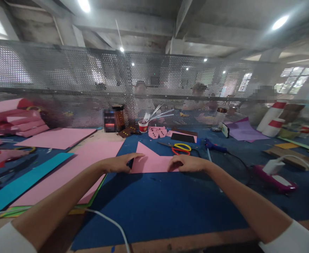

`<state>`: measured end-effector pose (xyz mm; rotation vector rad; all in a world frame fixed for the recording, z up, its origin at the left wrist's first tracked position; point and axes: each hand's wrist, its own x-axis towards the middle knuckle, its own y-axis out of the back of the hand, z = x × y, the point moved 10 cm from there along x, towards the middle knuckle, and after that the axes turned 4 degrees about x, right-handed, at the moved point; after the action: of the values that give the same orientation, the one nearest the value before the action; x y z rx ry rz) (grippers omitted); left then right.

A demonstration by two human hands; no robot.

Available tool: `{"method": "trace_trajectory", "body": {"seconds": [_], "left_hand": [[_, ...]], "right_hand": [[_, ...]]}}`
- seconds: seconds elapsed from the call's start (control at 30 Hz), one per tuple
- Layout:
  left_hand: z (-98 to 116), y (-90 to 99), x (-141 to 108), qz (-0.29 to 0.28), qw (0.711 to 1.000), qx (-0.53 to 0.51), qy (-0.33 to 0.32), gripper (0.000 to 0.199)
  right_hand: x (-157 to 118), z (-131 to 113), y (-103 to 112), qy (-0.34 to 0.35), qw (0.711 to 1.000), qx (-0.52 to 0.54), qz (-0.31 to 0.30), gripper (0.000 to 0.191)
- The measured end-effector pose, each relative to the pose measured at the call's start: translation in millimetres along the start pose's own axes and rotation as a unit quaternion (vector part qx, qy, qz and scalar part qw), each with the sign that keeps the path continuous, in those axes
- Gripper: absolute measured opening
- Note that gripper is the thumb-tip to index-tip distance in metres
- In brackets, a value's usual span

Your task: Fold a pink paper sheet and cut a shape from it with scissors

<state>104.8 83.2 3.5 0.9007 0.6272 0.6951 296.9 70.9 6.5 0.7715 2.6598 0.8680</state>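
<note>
A pink paper piece (154, 164) with a pointed upper left corner lies on the blue table covering (154, 211). At its left end is my left hand (121, 163), fingers closed on the paper's edge, with a small dark object partly showing beneath them. My right hand (184, 163) has its fingers curled on the paper's right end. Just beyond the paper, scissors with yellow and red handles (182, 147) lie near my right hand.
Large pink sheets (91, 158) and a teal strip (30, 179) lie left. A blue glue gun (214, 146), its cable and a purple power strip (274, 179) are right. Behind stand a paper cup (143, 126) and a perforated metal screen (77, 70). A white cable (112, 221) crosses the front.
</note>
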Motion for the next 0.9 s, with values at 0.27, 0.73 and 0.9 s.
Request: {"method": "trace_trajectory", "body": {"seconds": [0.27, 0.73, 0.9], "left_hand": [[-3, 0.2, 1, 0.001, 1.000, -0.005, 0.004, 0.089], [1, 2.5, 0, 0.016, 1.000, 0.009, -0.003, 0.090], [6, 5.3, -2, 0.024, 1.000, -0.001, 0.017, 0.085]], "right_hand": [[-1, 4, 0, 0.007, 1.000, 0.012, -0.002, 0.043], [-1, 23, 12, -0.033, 0.996, 0.066, 0.057, 0.046], [-2, 15, 24, -0.041, 0.984, -0.030, 0.172, 0.032]]}}
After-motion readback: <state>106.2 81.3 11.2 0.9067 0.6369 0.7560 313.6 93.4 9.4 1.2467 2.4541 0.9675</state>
